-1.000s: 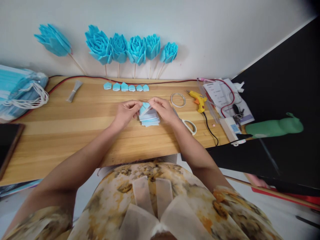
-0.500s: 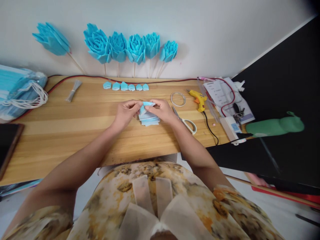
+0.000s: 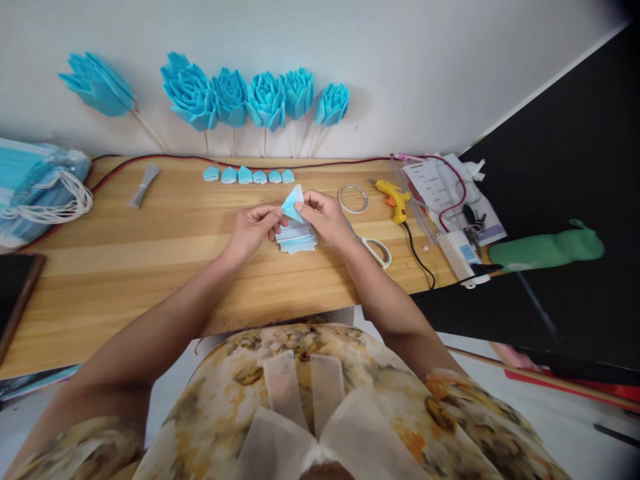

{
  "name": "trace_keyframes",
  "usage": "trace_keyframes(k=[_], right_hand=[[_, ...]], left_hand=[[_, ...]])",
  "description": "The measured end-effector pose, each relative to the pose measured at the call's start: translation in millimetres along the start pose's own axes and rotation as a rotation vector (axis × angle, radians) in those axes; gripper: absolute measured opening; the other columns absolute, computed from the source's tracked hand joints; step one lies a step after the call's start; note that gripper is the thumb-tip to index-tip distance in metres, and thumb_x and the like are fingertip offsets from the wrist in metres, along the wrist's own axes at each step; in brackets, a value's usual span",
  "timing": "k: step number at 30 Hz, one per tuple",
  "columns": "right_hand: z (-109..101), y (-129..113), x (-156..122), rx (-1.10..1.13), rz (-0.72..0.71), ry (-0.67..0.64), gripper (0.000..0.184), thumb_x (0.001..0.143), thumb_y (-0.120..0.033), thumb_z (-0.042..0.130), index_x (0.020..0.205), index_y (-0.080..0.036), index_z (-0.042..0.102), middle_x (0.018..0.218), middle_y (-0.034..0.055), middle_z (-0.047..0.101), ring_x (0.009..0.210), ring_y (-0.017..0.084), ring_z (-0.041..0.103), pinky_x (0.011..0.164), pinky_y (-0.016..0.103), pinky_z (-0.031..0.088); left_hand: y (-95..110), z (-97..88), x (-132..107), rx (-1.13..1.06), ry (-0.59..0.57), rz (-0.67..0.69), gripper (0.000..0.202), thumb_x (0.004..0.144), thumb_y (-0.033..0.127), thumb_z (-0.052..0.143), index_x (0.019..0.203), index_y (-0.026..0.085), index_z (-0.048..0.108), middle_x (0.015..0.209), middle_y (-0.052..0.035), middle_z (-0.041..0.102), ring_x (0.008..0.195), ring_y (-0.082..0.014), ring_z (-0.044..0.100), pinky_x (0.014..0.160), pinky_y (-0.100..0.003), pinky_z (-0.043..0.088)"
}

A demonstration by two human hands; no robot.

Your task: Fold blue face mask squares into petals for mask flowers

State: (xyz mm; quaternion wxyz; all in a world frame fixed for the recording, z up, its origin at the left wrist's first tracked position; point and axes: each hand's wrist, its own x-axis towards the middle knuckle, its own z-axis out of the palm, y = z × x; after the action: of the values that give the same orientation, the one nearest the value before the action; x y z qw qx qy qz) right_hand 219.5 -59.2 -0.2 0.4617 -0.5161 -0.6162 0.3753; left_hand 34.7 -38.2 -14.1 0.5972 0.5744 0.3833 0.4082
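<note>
Between my two hands is a light blue fabric piece (image 3: 293,204), folded to a pointed, roughly triangular shape. My left hand (image 3: 254,230) pinches its left corner between thumb and fingers. On the other side, my right hand (image 3: 323,215) grips the right edge with the thumb on top. Just below the fingers lies a stack of pale blue fabric pieces (image 3: 296,238) on the wooden table (image 3: 165,267). Beyond my hands, a row of several small folded petals (image 3: 245,175) sits near the wall.
Blue fabric flowers (image 3: 267,100) on sticks lean along the wall. To the right are a tape roll (image 3: 353,187), scissors (image 3: 381,252) partly under my right forearm, a yellow glue gun (image 3: 395,199), a power strip (image 3: 461,257) and a green bottle (image 3: 545,249). Bagged masks (image 3: 35,187) lie left.
The fabric piece has gone from a wider flap to a pointed triangle and is lifted slightly off the stack. Both hands keep hold of it, and the view has shifted a little.
</note>
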Motion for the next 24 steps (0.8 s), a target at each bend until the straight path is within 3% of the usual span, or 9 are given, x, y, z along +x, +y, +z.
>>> trace_keyframes(k=[6, 12, 16, 20, 24], right_hand=[[-0.1, -2.0, -0.7, -0.104, -0.019, -0.038, 0.032, 0.084, -0.047, 0.061, 0.069, -0.021, 0.050, 0.065, -0.0040, 0.046, 0.063, 0.011, 0.040, 0.061, 0.026, 0.032], [1.8, -1.3, -0.8, -0.193, -0.074, -0.072, 0.028, 0.084, -0.042, 0.060, 0.068, -0.020, 0.051, 0.066, -0.0033, 0.050, 0.066, 0.012, 0.045, 0.065, 0.026, 0.035], [1.1, -0.4, -1.6, -0.120, -0.064, -0.081, 0.032, 0.087, -0.045, 0.059, 0.068, -0.020, 0.051, 0.065, -0.0039, 0.048, 0.064, 0.011, 0.042, 0.063, 0.025, 0.034], [1.2, -2.5, -2.8, -0.063, -0.046, -0.094, 0.031, 0.085, -0.049, 0.065, 0.077, -0.019, 0.060, 0.071, -0.0028, 0.057, 0.068, 0.012, 0.048, 0.066, 0.025, 0.039], [2.0, -1.6, -2.5, -0.057, -0.063, -0.018, 0.031, 0.083, -0.048, 0.068, 0.076, -0.018, 0.064, 0.070, -0.0021, 0.059, 0.068, 0.012, 0.051, 0.067, 0.026, 0.042]], left_hand=[[-0.7, -1.6, 1.7, -0.007, -0.031, -0.010, 0.042, 0.081, 0.055, 0.068, 0.068, 0.015, 0.068, 0.061, -0.0040, 0.064, 0.048, -0.0089, 0.052, 0.048, -0.022, 0.042], [-1.6, -1.4, 2.3, 0.061, -0.027, 0.013, 0.034, 0.074, 0.048, 0.076, 0.069, 0.016, 0.067, 0.058, 0.0002, 0.061, 0.046, -0.0069, 0.048, 0.046, -0.020, 0.039], [-4.8, -2.1, 3.3, 0.080, -0.027, 0.024, 0.032, 0.076, 0.046, 0.074, 0.067, 0.016, 0.068, 0.056, 0.0002, 0.060, 0.047, -0.0068, 0.047, 0.047, -0.020, 0.038], [-2.4, -0.1, 1.9, 0.071, -0.070, 0.014, 0.033, 0.072, 0.048, 0.076, 0.066, 0.016, 0.067, 0.058, 0.0004, 0.061, 0.049, -0.0069, 0.048, 0.049, -0.020, 0.039], [-0.2, 1.4, 0.4, 0.080, -0.112, 0.016, 0.034, 0.071, 0.048, 0.078, 0.067, 0.016, 0.067, 0.058, 0.0010, 0.061, 0.050, -0.0072, 0.049, 0.050, -0.020, 0.040]])
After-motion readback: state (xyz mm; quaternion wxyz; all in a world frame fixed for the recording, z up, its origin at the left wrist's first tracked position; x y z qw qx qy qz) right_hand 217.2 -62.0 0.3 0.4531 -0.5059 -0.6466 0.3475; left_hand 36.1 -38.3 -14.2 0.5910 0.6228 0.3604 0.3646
